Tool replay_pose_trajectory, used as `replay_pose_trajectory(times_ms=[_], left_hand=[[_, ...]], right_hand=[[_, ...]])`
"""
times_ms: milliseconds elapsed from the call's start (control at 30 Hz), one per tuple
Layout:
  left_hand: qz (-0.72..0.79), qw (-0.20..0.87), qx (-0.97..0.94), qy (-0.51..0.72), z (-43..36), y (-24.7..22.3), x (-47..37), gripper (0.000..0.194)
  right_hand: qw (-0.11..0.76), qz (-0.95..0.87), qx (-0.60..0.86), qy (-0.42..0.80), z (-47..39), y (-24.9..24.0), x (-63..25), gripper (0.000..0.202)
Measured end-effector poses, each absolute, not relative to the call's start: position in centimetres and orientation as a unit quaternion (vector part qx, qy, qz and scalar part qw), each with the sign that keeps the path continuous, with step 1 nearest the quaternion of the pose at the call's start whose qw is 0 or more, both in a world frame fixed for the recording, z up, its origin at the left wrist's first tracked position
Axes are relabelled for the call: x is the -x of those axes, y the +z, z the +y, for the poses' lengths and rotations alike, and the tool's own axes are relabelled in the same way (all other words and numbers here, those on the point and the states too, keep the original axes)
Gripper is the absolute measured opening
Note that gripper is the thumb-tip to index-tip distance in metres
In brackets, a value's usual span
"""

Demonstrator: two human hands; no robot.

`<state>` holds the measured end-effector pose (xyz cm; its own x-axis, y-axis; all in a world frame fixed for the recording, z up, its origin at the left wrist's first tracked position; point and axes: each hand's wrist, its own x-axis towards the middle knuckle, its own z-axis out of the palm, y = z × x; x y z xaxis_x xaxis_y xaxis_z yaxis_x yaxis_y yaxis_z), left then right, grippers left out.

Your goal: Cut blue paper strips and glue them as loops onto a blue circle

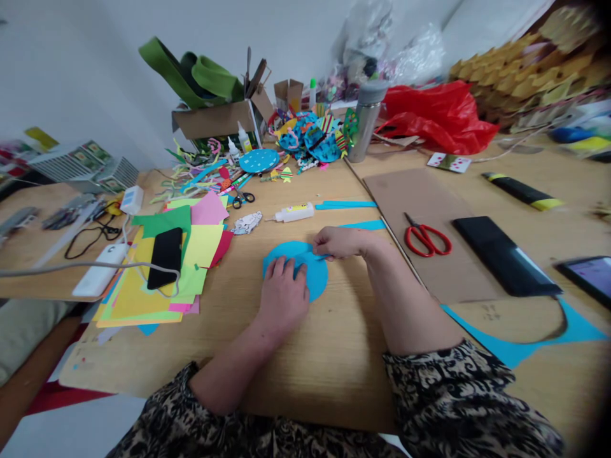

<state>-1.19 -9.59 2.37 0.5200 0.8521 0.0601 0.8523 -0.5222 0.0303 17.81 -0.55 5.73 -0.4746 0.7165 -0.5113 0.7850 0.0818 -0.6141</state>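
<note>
A round piece of blue paper [317, 284] lies on the wooden table in front of me. My left hand [285, 294] rests on it with fingers spread, pressing it down. At its upper right edge, my right hand [340, 243] is closed in a pinch on a narrow blue paper strip [311, 257] that runs across the circle. Part of that strip is hidden by my fingers. Two more blue strips [347, 205] [366, 225] lie just beyond my right hand. A small glue bottle [293, 212] with a thin nozzle is on its side behind the circle.
Coloured paper sheets [198, 245] with a black phone [165, 257] are at left. Red-handled scissors [426, 240] and a black case [506, 254] lie on brown cardboard [410, 191] at right. A steel flask [367, 121] stands behind. Another person's arm [35, 381] shows at lower left.
</note>
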Motion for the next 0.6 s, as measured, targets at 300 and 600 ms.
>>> replay_pose_trajectory(times_ms=[300,600], left_hand=[[-0.488,-0.002,0.872,-0.031,-9.5,2.8,1.2,0.023],[-0.488,-0.019,0.872,-0.035,-9.1,2.9,1.5,0.028]], right_hand=[[0.116,0.765,-0.537,-0.336,-0.2,6.1,-17.1,0.015],[0.144,0.773,-0.535,-0.309,-0.4,7.0,-16.6,0.019]])
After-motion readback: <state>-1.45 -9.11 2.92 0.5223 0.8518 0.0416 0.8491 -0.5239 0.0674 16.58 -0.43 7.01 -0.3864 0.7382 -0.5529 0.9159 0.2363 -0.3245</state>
